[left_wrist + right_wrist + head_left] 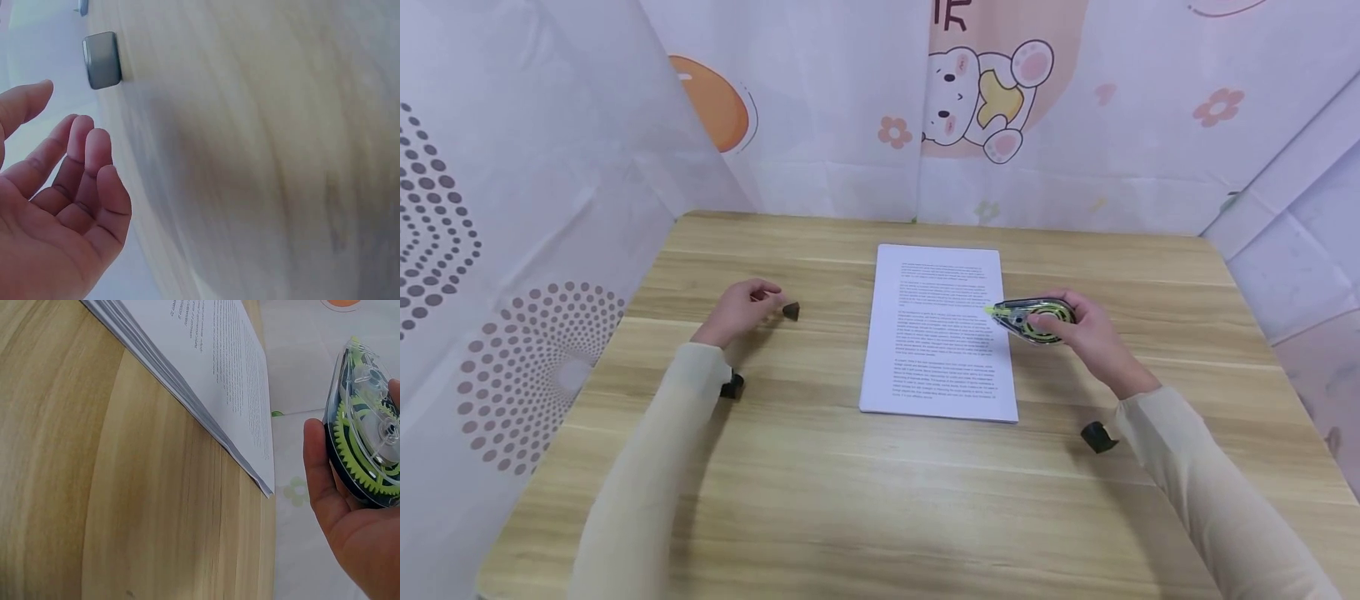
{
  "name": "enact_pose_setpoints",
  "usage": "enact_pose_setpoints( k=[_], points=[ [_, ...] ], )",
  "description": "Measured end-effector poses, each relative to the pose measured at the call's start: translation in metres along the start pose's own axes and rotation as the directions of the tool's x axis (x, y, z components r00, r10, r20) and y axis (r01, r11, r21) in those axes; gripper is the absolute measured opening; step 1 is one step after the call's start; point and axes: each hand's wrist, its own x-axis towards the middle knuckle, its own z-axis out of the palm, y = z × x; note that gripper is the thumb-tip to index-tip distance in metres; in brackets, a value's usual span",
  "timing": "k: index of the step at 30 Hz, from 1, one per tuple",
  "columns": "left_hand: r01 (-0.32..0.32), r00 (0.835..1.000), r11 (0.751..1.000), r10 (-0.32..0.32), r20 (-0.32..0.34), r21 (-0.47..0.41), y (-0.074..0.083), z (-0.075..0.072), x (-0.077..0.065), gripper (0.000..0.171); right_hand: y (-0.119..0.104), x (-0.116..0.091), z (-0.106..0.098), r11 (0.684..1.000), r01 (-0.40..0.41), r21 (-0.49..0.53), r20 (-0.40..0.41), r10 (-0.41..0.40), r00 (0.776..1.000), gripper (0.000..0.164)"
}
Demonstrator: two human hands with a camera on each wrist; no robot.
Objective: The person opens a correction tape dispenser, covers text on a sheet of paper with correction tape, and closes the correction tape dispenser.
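My right hand [1090, 337] grips a correction tape dispenser [1028, 321], clear-bodied with lime-green gears and a dark base. Its narrow tip points left, over the right edge of a stack of printed paper [938, 333] in the head view. In the right wrist view, thumb and fingers hold the dispenser [369, 431] from both sides. On the left, my left hand [747, 310] has loosely bent fingers. A small dark cap-like piece [791, 311] is just past its fingertips; in the left wrist view this rounded dark piece [103, 60] sits on the table, apart from the fingers.
The wooden table [820, 483] carries the paper stack near its middle. Black pieces show beside the left sleeve [658, 450] and the right sleeve [1195, 467]. Printed curtains [827, 108] hang behind the table and at its sides.
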Motion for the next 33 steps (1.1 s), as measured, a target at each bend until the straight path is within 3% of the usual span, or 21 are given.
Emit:
enact_pose_setpoints(
  k=[14,28,33],
  points=[
    [-0.035,0.996,0.996,0.029,-0.079,-0.077,0.005,-0.004,-0.014,0.049,0.0,0.001,-0.001,1.0,-0.01,-0.013,0.003,0.01,1.0,0.055],
    [-0.113,0.988,0.982,0.096,-0.122,-0.149,0.014,0.002,-0.014,0.052,0.001,0.001,-0.002,1.0,-0.016,0.024,-0.006,0.016,1.0,0.05],
    [-0.138,0.984,0.979,0.118,-0.13,-0.153,0.018,0.005,-0.015,0.049,-0.001,0.0,-0.001,1.0,-0.019,0.013,-0.014,0.019,1.0,0.055]
  ],
)
